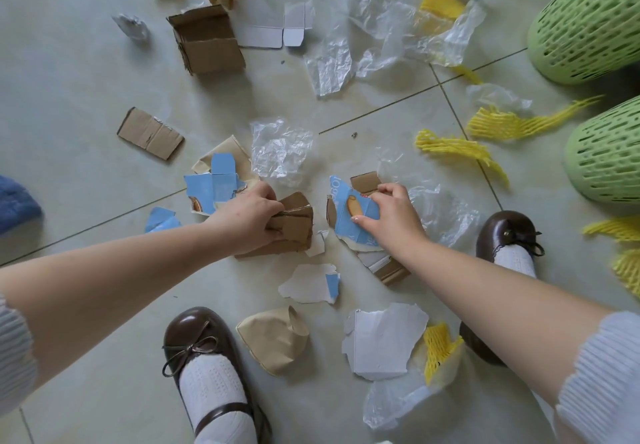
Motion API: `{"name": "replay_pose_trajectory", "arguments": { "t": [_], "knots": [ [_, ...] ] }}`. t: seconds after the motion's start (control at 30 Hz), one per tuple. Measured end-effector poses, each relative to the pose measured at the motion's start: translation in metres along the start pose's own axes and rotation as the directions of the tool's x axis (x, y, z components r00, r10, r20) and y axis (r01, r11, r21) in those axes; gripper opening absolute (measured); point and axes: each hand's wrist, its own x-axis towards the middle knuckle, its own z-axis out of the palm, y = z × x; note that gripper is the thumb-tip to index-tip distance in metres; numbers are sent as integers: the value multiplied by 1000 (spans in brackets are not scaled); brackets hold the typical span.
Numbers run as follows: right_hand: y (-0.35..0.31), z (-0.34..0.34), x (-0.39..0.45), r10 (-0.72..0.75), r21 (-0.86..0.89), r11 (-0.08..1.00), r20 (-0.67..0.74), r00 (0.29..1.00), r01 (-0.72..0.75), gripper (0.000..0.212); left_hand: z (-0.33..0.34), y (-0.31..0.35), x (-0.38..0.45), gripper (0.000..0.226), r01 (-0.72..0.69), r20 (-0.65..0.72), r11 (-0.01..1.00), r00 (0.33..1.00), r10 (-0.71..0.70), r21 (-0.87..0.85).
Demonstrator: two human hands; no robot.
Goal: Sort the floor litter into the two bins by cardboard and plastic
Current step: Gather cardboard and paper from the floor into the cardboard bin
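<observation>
My left hand [251,218] grips a folded brown cardboard piece [296,225] low over the tiled floor. Just right of it, my right hand [389,216] pinches a torn blue printed carton piece [349,216] that lies over brown cardboard scraps [363,180]. Two green perforated bins stand at the right edge, one farther [588,21] and one nearer [606,156]. Clear plastic film [280,147] lies crumpled just beyond my hands, and more film [381,24] is spread at the top.
A small open brown box [207,41], a flat cardboard strip [150,133], white card scraps [381,339], beige paper [277,339] and yellow foam netting [457,149] litter the floor. My brown shoes [204,350] [505,232] stand among them. A blue cloth [15,203] lies at the left edge.
</observation>
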Motion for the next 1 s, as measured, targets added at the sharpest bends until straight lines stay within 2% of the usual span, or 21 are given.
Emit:
{"name": "replay_pose_trajectory", "arguments": {
  "t": [0.23, 0.4, 0.5, 0.57, 0.7, 0.73, 0.77, 0.83, 0.93, 0.97, 1.0],
  "knots": [
    [-1, 4, 3, 40, -17, 999, 0, 999, -40, 43, 3, -1, 1, 33, 4, -4, 999, 1000, -4, -54],
    [-7, 9, 1, 75, -64, 996, 139, 987, -66, 24, 3, 0, 0, 29, 61, -7, 988, 998, -63, -144],
    [-11, 8, 2, 58, -60, 997, 172, 983, -48, 38, 1, 1, -3, 28, 82, -22, 980, 996, -87, -180],
    [-12, 0, 5, 63, -38, 998, 130, 989, -58, 48, -1, -1, -8, 31, 107, -36, 962, 992, -119, -250],
    [-20, -24, 11, 86, 176, 980, 48, 995, -93, 49, -14, -10, -25, 56, 112, -51, 829, 985, -166, -547],
    [-23, -31, 14, 80, 238, 967, 41, 996, -88, 50, -18, -14, -31, 56, 113, -67, 774, 978, -196, -623],
    [-27, -37, 14, 70, 311, 947, 58, 996, -85, 51, -23, -20, -36, 47, 115, -85, 718, 968, -237, -686],
    [-34, -45, 11, 23, 434, 895, 183, 983, -102, 49, -30, -34, -49, 24, 146, -90, 622, 939, -332, -770],
    [-43, -43, -4, -36, 424, 887, 455, 890, -181, 19, -40, -59, -64, 15, 176, -64, 543, 917, -394, -821],
    [-44, -37, -11, -37, 371, 910, 517, 855, -185, 13, -41, -69, -65, 13, 183, -78, 563, 909, -409, -806],
    [-45, -28, -18, -39, 295, 943, 555, 831, -153, 10, -42, -77, -65, 13, 198, -108, 632, 904, -413, -750]
  ]
}}
